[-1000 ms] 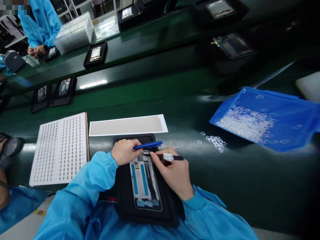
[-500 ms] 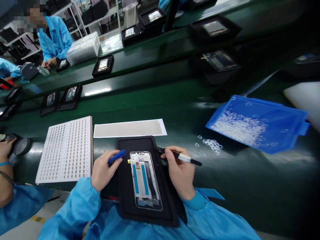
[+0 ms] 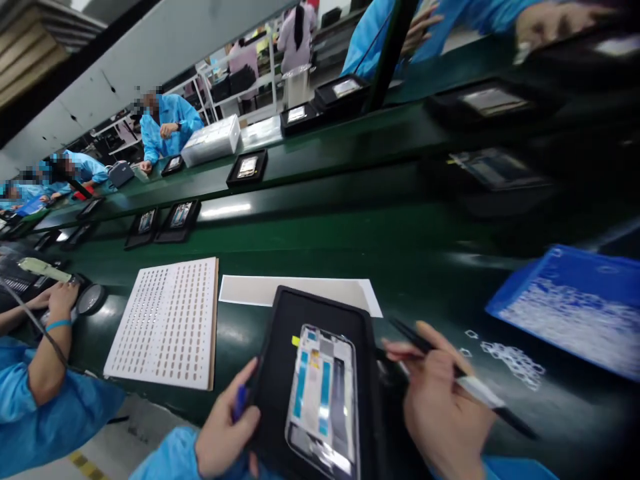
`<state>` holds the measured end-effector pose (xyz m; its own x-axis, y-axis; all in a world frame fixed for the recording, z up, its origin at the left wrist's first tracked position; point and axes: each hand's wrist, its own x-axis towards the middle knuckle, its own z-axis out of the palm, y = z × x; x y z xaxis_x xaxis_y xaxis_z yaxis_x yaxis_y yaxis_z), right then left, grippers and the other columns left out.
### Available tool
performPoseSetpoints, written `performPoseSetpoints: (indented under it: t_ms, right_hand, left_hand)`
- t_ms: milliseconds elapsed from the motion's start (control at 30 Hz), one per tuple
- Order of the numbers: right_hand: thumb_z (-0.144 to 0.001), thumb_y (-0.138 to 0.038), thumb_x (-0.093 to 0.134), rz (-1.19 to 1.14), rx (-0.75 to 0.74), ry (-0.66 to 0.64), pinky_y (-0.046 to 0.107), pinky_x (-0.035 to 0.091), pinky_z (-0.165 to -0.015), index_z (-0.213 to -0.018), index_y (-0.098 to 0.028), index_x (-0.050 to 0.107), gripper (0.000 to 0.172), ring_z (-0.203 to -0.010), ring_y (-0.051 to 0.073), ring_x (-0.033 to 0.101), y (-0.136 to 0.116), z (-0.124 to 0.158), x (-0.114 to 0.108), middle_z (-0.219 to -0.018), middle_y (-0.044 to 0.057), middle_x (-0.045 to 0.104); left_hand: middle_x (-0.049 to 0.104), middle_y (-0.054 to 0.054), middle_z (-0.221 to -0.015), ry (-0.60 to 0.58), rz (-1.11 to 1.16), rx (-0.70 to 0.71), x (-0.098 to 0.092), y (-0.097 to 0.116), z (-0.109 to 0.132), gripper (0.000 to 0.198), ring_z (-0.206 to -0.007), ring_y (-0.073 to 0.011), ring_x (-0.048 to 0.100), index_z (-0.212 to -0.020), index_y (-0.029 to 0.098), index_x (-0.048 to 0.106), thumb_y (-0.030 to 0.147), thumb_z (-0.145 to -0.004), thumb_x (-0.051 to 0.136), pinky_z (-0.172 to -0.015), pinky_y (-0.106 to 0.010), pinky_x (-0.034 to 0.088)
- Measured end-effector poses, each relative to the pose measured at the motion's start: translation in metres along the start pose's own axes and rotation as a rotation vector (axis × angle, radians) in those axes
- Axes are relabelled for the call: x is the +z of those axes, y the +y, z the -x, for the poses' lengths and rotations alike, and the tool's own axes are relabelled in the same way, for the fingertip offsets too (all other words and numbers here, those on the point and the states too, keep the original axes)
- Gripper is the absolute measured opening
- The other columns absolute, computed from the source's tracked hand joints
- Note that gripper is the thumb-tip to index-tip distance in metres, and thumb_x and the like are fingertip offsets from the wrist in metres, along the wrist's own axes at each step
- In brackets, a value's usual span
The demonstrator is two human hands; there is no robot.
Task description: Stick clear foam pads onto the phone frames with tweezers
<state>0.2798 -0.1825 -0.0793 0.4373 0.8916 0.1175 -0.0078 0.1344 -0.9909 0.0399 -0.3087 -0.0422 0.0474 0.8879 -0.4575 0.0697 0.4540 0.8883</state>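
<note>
A black tray (image 3: 325, 310) lies tilted in front of me, bearing a phone mid-frame (image 3: 317, 400) with blue strips and a yellow tab at its upper left. My left hand (image 3: 225, 427) is closed at the tray's left edge, with a short blue pen-like tool (image 3: 240, 402) between thumb and fingers. Black tweezers (image 3: 470, 383) with a white-wrapped part are gripped in my right hand (image 3: 443, 413), just right of the tray. Their tips point toward the tray's upper right corner; whether they pinch anything is too blurred to tell.
Small white ring-shaped pieces (image 3: 515, 363) lie loose at right, near a blue bin (image 3: 520, 283) of more. A pale strip sheet (image 3: 250, 292) and a perforated white board (image 3: 163, 327) lie left and beyond. A co-worker's hand (image 3: 63, 300) is at far left. Several trays line the green bench (image 3: 310, 230).
The view has shifted, bringing more co-workers into sight. The tray has come closer and tilted. My left hand has come to its edge; my right hand still holds the tweezers.
</note>
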Motion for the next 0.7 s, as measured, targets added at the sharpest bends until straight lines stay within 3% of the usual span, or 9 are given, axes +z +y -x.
performPoseSetpoints:
  t_ms: [100,200,300,433,500,567,700]
  right_hand:
    - [-0.094,-0.06,0.048,0.041,-0.038,0.011,0.033,0.051,-0.065,-0.129,-0.014,0.054,0.058,-0.059,0.019,0.059,-0.009,-0.016,-0.001,-0.068,0.003,0.064]
    - [-0.095,-0.057,0.046,0.101,-0.052,-0.28,0.032,0.054,-0.065,-0.126,-0.015,0.056,0.053,-0.063,0.02,0.063,-0.008,-0.019,0.001,-0.075,0.007,0.068]
    - [-0.098,-0.046,0.041,0.126,-0.09,-0.587,0.035,0.054,-0.08,-0.127,-0.018,0.057,0.044,-0.085,0.023,0.067,0.003,-0.016,0.006,-0.092,0.011,0.07]
    - [-0.096,-0.03,0.035,0.218,-0.162,-0.712,0.043,0.044,-0.099,-0.127,-0.019,0.059,0.041,-0.107,0.025,0.061,0.014,-0.015,0.013,-0.108,0.012,0.068]
    - [-0.093,-0.021,0.034,0.252,-0.202,-0.746,0.048,0.036,-0.107,-0.125,-0.02,0.06,0.041,-0.109,0.024,0.06,0.014,-0.016,0.016,-0.106,0.01,0.069]
    - [-0.089,-0.013,0.034,0.27,-0.234,-0.783,0.051,0.031,-0.11,-0.121,-0.022,0.061,0.043,-0.106,0.023,0.061,0.011,-0.017,0.019,-0.105,0.008,0.069]
    - [-0.086,-0.009,0.038,0.284,-0.257,-0.798,0.051,0.032,-0.11,-0.113,-0.025,0.064,0.041,-0.099,0.022,0.063,0.003,-0.017,0.022,-0.103,0.005,0.068]
  left_hand:
    - [0.063,-0.015,-0.116,0.157,0.043,0.071,-0.022,0.049,-0.037,0.075,-0.042,-0.0078,0.057,-0.148,0.025,0.031,0.05,-0.084,0.062,-0.036,-0.021,0.045]
    - [0.067,-0.008,-0.092,0.361,0.04,0.156,-0.043,0.097,-0.099,0.064,-0.037,-0.0047,0.051,-0.144,0.021,0.037,0.035,-0.086,0.062,-0.031,-0.015,0.034]
    - [0.062,-0.003,-0.079,0.521,0.051,0.174,-0.061,0.134,-0.166,0.05,-0.039,-0.0048,0.055,-0.14,0.018,0.04,0.024,-0.093,0.054,-0.03,-0.012,0.019]
    - [0.058,-0.01,-0.092,0.642,0.003,0.199,-0.072,0.158,-0.223,0.045,-0.059,-0.0105,0.069,-0.139,0.008,0.037,0.022,-0.097,0.046,-0.032,-0.015,0.014]
    - [0.058,-0.015,-0.103,0.645,-0.068,0.241,-0.064,0.161,-0.237,0.044,-0.061,-0.0099,0.069,-0.139,0.007,0.037,0.023,-0.098,0.042,-0.033,-0.016,0.015]
    - [0.06,-0.016,-0.111,0.589,-0.174,0.299,-0.041,0.163,-0.248,0.04,-0.056,-0.0069,0.066,-0.135,0.008,0.044,0.024,-0.098,0.043,-0.035,-0.015,0.023]
    - [0.068,-0.006,-0.104,0.269,-0.468,0.421,0.041,0.177,-0.279,0.031,-0.048,-0.0054,0.057,-0.118,0.017,0.065,0.028,-0.091,0.054,-0.052,-0.02,0.047]
